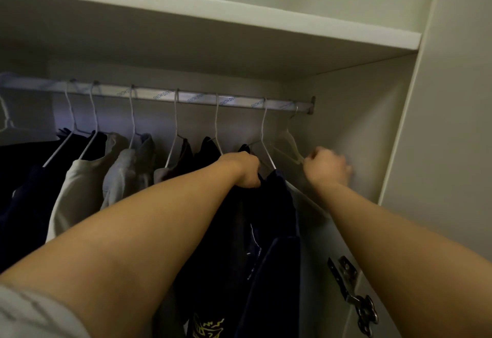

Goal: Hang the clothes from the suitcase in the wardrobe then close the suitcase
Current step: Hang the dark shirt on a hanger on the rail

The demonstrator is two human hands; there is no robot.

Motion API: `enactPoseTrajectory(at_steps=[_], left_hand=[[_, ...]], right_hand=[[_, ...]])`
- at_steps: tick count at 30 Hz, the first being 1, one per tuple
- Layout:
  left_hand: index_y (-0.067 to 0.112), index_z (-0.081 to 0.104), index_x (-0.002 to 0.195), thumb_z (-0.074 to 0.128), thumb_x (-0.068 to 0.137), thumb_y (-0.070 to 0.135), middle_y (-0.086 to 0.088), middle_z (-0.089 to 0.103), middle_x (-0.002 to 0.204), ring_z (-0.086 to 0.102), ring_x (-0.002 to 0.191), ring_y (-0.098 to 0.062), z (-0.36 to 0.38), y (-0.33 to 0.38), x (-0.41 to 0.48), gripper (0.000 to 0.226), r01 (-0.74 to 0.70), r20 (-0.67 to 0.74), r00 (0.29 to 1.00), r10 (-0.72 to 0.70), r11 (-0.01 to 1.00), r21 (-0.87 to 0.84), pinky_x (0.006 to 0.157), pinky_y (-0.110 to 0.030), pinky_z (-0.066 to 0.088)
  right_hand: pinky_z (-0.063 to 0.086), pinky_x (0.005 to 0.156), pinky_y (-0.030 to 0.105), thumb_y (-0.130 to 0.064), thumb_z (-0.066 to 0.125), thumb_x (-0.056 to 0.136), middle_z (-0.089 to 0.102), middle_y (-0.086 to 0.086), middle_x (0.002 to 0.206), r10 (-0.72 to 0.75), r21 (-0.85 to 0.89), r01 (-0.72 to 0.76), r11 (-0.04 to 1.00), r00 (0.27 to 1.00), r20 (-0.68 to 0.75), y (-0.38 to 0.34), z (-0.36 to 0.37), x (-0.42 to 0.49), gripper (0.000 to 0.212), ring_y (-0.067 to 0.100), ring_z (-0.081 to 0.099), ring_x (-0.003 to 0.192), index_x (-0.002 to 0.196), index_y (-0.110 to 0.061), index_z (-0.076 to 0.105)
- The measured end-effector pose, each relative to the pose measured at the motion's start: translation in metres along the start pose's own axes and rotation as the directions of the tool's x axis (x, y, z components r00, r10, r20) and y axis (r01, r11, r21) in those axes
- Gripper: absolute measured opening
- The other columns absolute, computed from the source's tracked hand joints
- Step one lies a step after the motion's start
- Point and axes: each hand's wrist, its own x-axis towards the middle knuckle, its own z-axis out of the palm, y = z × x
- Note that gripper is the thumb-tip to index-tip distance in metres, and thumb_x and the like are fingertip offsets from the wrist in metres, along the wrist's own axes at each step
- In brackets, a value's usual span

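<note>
Inside a white wardrobe (359, 124), a straight metal rail (197, 98) wrapped in printed film runs under a flat shelf (213, 12). Two bare arms reach up towards it. Below the rail's right part, the left hand (246, 169) grips a fistful of a soft navy garment (266, 217) on a thin white wire hanger (263, 124) hooked over the rail. At the rail's right end hangs an empty pale hanger (288, 140). The blurred right hand (328, 167) is curled at its lower tip; whether it holds it cannot be told. Under the rail's left part hang beige and dark tops (80, 183). A metal hinge (351, 292) sits well below the rail's right end.
</note>
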Motion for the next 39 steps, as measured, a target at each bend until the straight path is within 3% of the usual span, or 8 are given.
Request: enactPoseTrajectory(at_steps=[6, 10, 15, 18, 22, 28, 33, 39], left_hand=[[0.014, 0.05, 0.121, 0.049, 0.093, 0.03, -0.012, 0.053, 0.125, 0.054, 0.111, -0.032, 0.004, 0.001, 0.004, 0.032, 0.028, -0.091, 0.995, -0.042, 0.989, -0.146, 0.088, -0.038, 0.047], [0.014, 0.051, 0.119, 0.049, 0.093, 0.027, -0.011, 0.054, 0.125, 0.055, 0.11, -0.03, 0.007, -0.005, 0.006, 0.029, 0.046, -0.143, 0.986, -0.085, 0.966, -0.254, 0.088, -0.036, 0.047], [0.013, 0.052, 0.119, 0.049, 0.094, 0.027, -0.01, 0.055, 0.123, 0.056, 0.108, -0.028, 0.011, -0.013, 0.007, 0.029, 0.062, -0.166, 0.979, -0.122, 0.943, -0.328, 0.087, -0.035, 0.048], [0.013, 0.052, 0.119, 0.049, 0.094, 0.027, -0.01, 0.055, 0.123, 0.056, 0.108, -0.028, 0.013, -0.019, 0.007, 0.029, 0.061, -0.167, 0.978, -0.126, 0.936, -0.348, 0.086, -0.035, 0.048], [0.015, 0.054, 0.118, 0.049, 0.094, 0.026, -0.009, 0.056, 0.122, 0.056, 0.107, -0.027, 0.016, -0.024, 0.005, 0.027, 0.037, -0.195, 0.974, -0.113, 0.932, -0.359, 0.084, -0.034, 0.047], [0.014, 0.058, 0.113, 0.048, 0.093, 0.019, -0.009, 0.06, 0.117, 0.057, 0.104, -0.028, 0.014, -0.029, 0.0, 0.023, -0.011, -0.278, 0.955, -0.107, 0.919, -0.393, 0.08, -0.032, 0.047], [0.014, 0.059, 0.11, 0.046, 0.092, 0.016, -0.01, 0.061, 0.115, 0.057, 0.101, -0.027, 0.007, -0.033, -0.028, 0.022, 0.004, -0.345, 0.922, -0.175, 0.895, -0.445, 0.072, -0.028, 0.042], [0.013, 0.059, 0.109, 0.046, 0.092, 0.016, -0.012, 0.061, 0.111, 0.057, 0.098, -0.03, 0.023, -0.038, -0.104, 0.021, 0.128, -0.35, 0.876, -0.331, 0.861, -0.492, 0.072, -0.033, 0.045]], right_hand=[[0.037, 0.106, 0.04, -0.024, 0.053, 0.091, 0.042, 0.018, 0.138, 0.059, 0.039, -0.071, 0.997, 0.966, 0.251, 0.012, 0.018, 0.008, 0.052, 0.036, 0.042, 0.128, 0.139, -0.012, 0.036], [0.042, 0.098, 0.038, -0.012, 0.048, 0.093, 0.049, 0.023, 0.131, 0.122, 0.159, -0.186, 0.97, 0.931, 0.343, 0.011, 0.032, 0.005, 0.04, 0.038, 0.05, 0.121, 0.13, -0.003, 0.038], [0.052, 0.089, 0.043, -0.007, 0.046, 0.091, 0.059, 0.026, 0.12, 0.149, 0.283, -0.245, 0.927, 0.935, 0.32, 0.002, 0.039, 0.009, 0.03, 0.037, 0.061, 0.103, 0.118, 0.003, 0.056], [0.05, 0.093, 0.044, -0.008, 0.046, 0.09, 0.058, 0.027, 0.121, 0.168, 0.296, -0.254, 0.921, 0.943, 0.286, -0.005, 0.038, 0.012, 0.034, 0.04, 0.059, 0.108, 0.12, 0.004, 0.056], [0.049, 0.082, 0.039, -0.013, 0.046, 0.09, 0.06, 0.023, 0.115, 0.171, 0.291, -0.262, 0.92, 0.937, 0.304, -0.009, 0.036, 0.009, 0.035, 0.033, 0.058, 0.092, 0.12, 0.003, 0.055], [0.036, 0.104, 0.039, -0.024, 0.051, 0.091, 0.043, 0.021, 0.139, 0.202, 0.202, -0.249, 0.947, 0.952, 0.229, -0.024, 0.02, 0.002, 0.048, 0.037, 0.041, 0.129, 0.134, -0.004, 0.04], [0.031, 0.106, 0.038, -0.023, 0.046, 0.093, 0.039, 0.018, 0.14, 0.131, 0.228, -0.152, 0.962, 0.986, 0.103, -0.045, -0.006, -0.022, 0.042, 0.036, 0.035, 0.13, 0.133, -0.009, 0.044], [0.036, 0.101, 0.039, -0.019, 0.044, 0.093, 0.049, 0.013, 0.132, -0.092, 0.388, 0.038, 0.921, 0.988, 0.121, -0.082, -0.009, -0.091, 0.03, 0.034, 0.043, 0.123, 0.12, -0.014, 0.056]])
